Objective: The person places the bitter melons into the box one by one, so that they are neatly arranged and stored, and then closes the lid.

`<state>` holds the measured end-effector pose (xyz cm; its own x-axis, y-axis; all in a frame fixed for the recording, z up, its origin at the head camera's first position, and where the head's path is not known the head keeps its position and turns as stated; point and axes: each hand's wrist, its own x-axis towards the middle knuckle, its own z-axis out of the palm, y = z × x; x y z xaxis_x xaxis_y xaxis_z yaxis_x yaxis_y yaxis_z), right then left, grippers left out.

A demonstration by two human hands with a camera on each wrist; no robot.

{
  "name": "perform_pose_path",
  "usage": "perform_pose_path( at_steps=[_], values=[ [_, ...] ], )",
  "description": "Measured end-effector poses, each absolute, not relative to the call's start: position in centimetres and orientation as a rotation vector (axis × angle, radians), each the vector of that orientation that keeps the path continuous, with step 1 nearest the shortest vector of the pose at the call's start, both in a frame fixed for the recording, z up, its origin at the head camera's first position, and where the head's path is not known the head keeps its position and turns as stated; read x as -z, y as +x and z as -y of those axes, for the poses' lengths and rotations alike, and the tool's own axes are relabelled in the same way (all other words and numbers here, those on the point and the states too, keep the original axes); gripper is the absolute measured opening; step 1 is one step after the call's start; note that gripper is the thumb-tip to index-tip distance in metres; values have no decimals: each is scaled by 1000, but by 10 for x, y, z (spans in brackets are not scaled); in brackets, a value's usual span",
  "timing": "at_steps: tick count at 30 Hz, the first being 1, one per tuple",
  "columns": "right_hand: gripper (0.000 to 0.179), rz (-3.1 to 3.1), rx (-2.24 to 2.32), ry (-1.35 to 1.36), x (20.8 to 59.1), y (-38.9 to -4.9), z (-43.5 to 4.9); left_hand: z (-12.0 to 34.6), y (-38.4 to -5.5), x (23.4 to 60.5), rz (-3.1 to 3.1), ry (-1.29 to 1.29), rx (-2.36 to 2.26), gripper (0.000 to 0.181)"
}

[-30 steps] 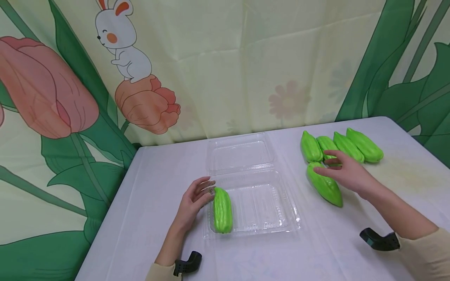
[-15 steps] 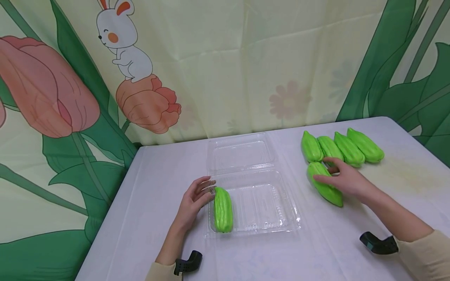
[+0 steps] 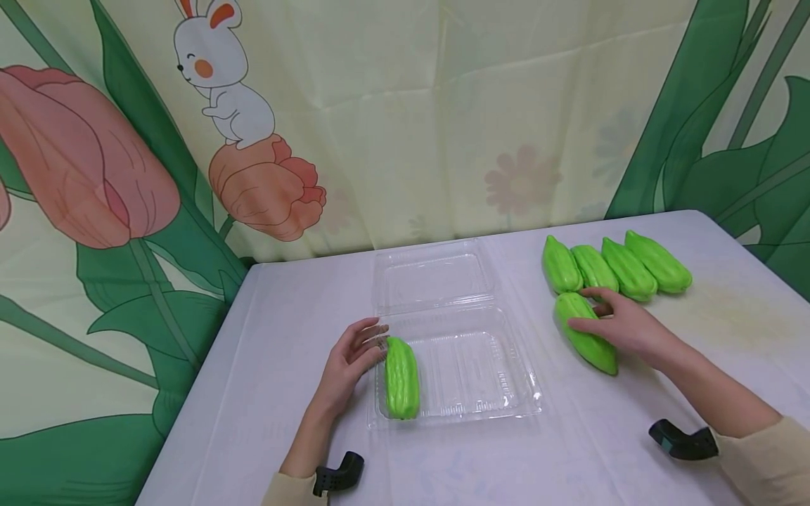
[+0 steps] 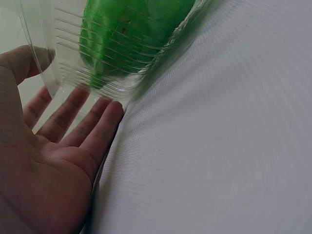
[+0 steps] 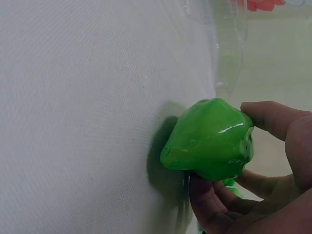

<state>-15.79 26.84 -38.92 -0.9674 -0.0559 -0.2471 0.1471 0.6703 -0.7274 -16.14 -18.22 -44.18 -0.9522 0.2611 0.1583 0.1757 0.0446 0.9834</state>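
Note:
My right hand (image 3: 629, 325) grips a glossy green ridged fruit with one pointed end (image 3: 579, 336). In the right wrist view, the thumb lies on one side of this green fruit (image 5: 209, 139) and the fingers on the other, close over the cloth. On the left, my left hand (image 3: 346, 362) is at the side of a clear plastic clamshell box (image 3: 468, 376), fingers fairly straight and fingertips right at its wall. Inside the box, along that side, lies another green fruit (image 3: 401, 379). The left wrist view shows it through the ribbed clear wall (image 4: 122, 44).
Several more green fruits (image 3: 628, 269) lie side by side at the back right, just beyond the gripped one. The box's lid (image 3: 433, 277) is folded back flat on the white tablecloth (image 3: 291, 337). A printed curtain (image 3: 405, 126) stands behind the table.
My right hand has come down and closed round the nearest green fruit, which has shifted very slightly. The left hand and the box stay in place.

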Motion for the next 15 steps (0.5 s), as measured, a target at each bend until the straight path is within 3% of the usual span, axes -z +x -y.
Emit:
perform_pose_path(
  at_steps=[15],
  values=[
    [87,-2635,1242,44,368,-157,-261,182,-161,442,-2240,452,-2062,52]
  ],
)
